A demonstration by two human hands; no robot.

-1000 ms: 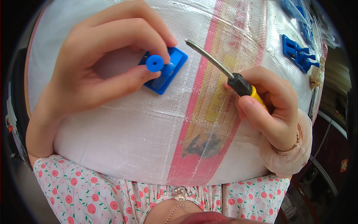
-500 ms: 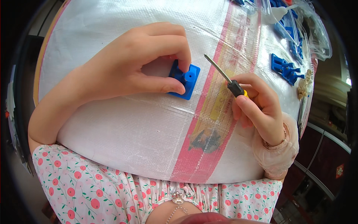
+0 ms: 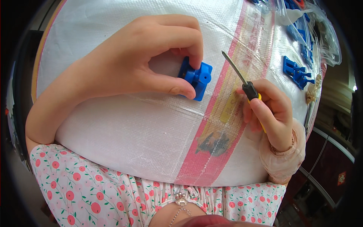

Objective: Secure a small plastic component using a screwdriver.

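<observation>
A small blue plastic part (image 3: 205,77) with a square base and a round post with a hole stands left of the pink stripe. My left hand (image 3: 162,56) reaches over from the left and grips it between thumb and forefinger, which cover some of it. In my right hand (image 3: 272,108) is a screwdriver (image 3: 249,90) with a black and yellow handle. Its metal shaft points up and left, toward the far side, and the tip is in the air, apart from the blue part.
A white woven sheet (image 3: 124,128) with a pink and yellow stripe covers the round table. At the right lies another blue plastic piece (image 3: 298,72) with prongs. Beyond it are clear plastic bags (image 3: 328,45) with more blue parts, and a tan knotted bundle (image 3: 313,92) near the edge.
The blue part has tilted in my left hand, so more of its middle shows. The screwdriver has moved slightly right and away from me. The whole view has shifted a little.
</observation>
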